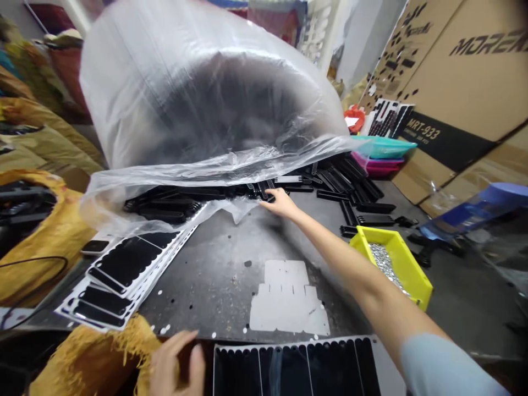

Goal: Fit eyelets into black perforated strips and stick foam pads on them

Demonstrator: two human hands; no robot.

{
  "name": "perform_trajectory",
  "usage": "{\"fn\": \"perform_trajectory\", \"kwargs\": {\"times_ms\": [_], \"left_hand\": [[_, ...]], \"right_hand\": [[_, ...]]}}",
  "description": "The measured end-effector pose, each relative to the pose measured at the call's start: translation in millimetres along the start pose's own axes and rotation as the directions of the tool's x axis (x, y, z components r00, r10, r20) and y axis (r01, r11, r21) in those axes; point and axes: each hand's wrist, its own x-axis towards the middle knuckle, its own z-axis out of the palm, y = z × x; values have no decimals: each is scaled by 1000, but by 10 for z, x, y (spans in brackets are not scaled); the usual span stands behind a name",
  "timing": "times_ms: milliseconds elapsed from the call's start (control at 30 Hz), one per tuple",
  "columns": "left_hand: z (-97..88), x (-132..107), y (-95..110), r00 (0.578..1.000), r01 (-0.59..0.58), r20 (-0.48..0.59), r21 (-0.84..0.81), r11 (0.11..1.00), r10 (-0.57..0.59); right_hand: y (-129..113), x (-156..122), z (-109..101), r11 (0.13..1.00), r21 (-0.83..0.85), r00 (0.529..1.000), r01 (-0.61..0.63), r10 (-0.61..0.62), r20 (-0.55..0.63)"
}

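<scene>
My right hand (282,203) reaches out to the mouth of a large clear plastic bag (198,93). Its fingertips are at the loose black plastic strips (258,191) there, with a gap between thumb and forefinger; whether a strip is gripped is too small to make out. My left hand (175,366) is low at the near edge, slightly blurred, fingers apart and holding nothing. It is between a frayed yellow sack (91,357) and a sheet of black stickers (289,366) at the bottom of the view.
More black strips (350,176) lie right of the bag. A yellow bin (412,269) holds small metal parts. Sticker sheets (132,258) are stacked at left, and a grey cardboard piece (286,302) lies on the dark table (214,275). Large cartons (466,93) stand at right.
</scene>
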Motion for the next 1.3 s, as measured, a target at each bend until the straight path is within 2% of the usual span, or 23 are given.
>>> {"fn": "perform_trajectory", "kwargs": {"times_ms": [33, 67, 100, 167, 233, 333, 467, 567, 667, 733, 800, 867, 933, 967, 1033, 1133, 1233, 1267, 1300], "left_hand": [[160, 103, 132, 997, -79, -12, 5, 997, 79], [311, 212, 232, 986, -151, -70, 19, 988, 152], [445, 317, 296, 967, -182, -170, 51, 982, 188], [635, 480, 334, 946, -209, -229, 116, 971, 231], [719, 551, 302, 941, -219, -228, 148, 964, 249], [717, 531, 258, 951, -216, -192, 142, 966, 241], [684, 493, 281, 960, -201, -175, 119, 972, 220], [681, 518, 312, 967, -206, -137, 83, 975, 216], [679, 561, 376, 973, -231, -1, -34, 972, 231], [689, 593, 451, 950, -235, 166, -172, 957, 264], [714, 636, 537, 891, -232, 320, -291, 928, 323], [747, 693, 610, 834, -254, 395, -344, 904, 385], [772, 753, 657, 777, -298, 436, -382, 875, 454], [778, 776, 673, 744, -305, 460, -412, 859, 485], [775, 789, 701, 694, -281, 497, -478, 832, 520], [748, 716, 753, 698, -302, 459, -508, 807, 550], [705, 605, 825, 637, -413, 380, -566, 713, 670], [685, 577, 849, 648, -397, 349, -605, 690, 678], [664, 555, 871, 699, -342, 315, -642, 686, 643]], "right_hand": [[-72, 268, 95, 998, -26, 998, -54, 54, -14], [-138, 492, 192, 993, -51, 994, -105, 104, -22], [-194, 668, 287, 986, -75, 988, -151, 149, -31], [-258, 887, 452, 970, -119, 977, -211, 206, -56], [-241, 952, 564, 961, -158, 972, -228, 215, -97], [-77, 821, 606, 954, -215, 974, -207, 179, -141], [234, 260, 498, 952, -280, 988, -123, 90, -127], [417, -417, 402, 953, -304, 998, -3, -18, -67], [529, -1152, 336, 944, -282, 986, 169, -165, 39], [574, -1567, 293, 911, -213, 935, 352, -331, 129], [609, -1879, 235, 850, -121, 852, 513, -487, 193], [642, -2093, 165, 803, -59, 791, 593, -567, 229], [675, -2250, 96, 785, -60, 770, 616, -584, 256], [692, -2321, 69, 786, -84, 775, 612, -576, 259], [722, -2475, 47, 805, -165, 817, 570, -534, 217], [732, -2741, 106, 857, -261, 892, 445, -450, 44], [679, -2987, 224, 905, -243, 917, 349, -383, -110], [654, -3050, 257, 917, -220, 919, 332, -367, -146], [631, -3102, 281, 928, -194, 919, 317, -351, -177]]}}
